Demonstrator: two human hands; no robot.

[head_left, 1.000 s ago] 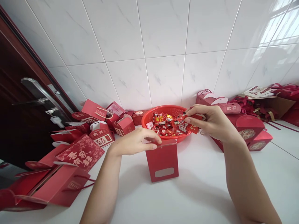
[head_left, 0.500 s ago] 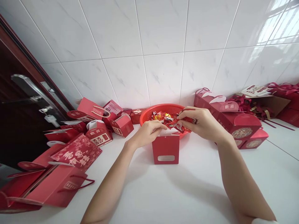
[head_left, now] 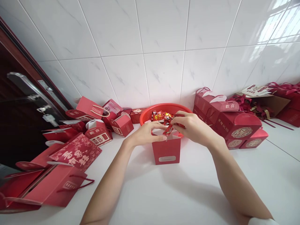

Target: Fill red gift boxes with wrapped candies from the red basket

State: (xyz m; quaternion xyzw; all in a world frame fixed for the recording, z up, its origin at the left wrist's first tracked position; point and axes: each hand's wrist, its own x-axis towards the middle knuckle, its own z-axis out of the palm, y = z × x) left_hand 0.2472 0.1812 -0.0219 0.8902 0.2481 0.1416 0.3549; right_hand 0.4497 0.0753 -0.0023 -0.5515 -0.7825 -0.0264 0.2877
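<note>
While over box (head_left: 166, 150), candy (head_left: 168, 130) in hand (head_left: 191, 126).

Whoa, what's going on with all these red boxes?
A person is busy with a small red box that stands upright with its top open on the white table. The left hand is at the box's top edge. The right hand holds a red-wrapped sweet at the opening. Just behind is a red basket with more wrapped sweets in it. Other red boxes stand to the left and right.
</note>
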